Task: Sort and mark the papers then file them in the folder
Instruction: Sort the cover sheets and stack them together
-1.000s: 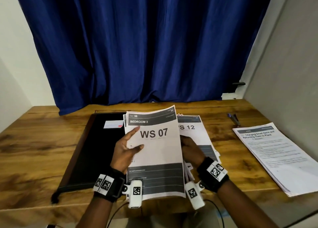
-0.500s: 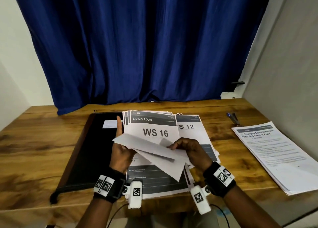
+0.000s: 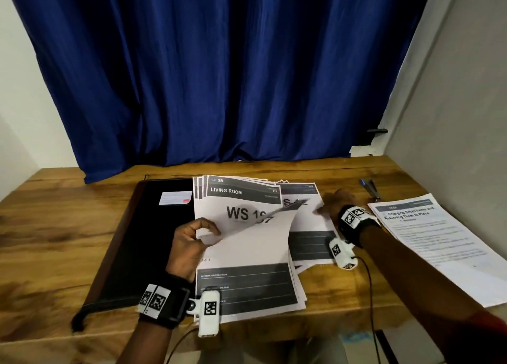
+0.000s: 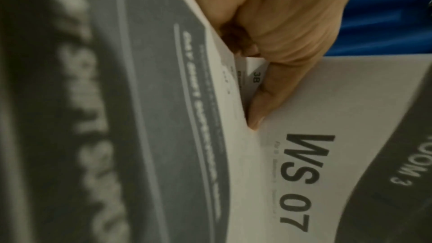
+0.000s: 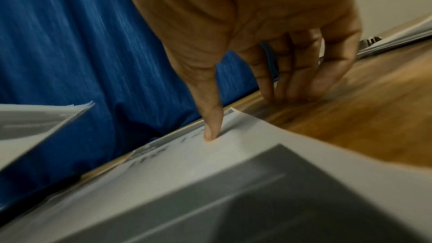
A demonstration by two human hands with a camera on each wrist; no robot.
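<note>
Right hand moved off sheet | stapler beyond | folder left

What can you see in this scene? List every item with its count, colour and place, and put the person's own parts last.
table: one, brown wood, under everything.
folder: one, black, left of centre on the table.
card: one, white with red, on the folder.
WS sheets: a stack, white and grey, held at centre; top sheet curled.
right pile: white and grey, beside the stack.
instruction sheets: white, at the right edge.
stapler: one, blue and dark, at the far right.
curtain: one, blue, behind the table.
left hand: grips the stack.
right hand: fingers straight, thumb on the right pile.
</note>
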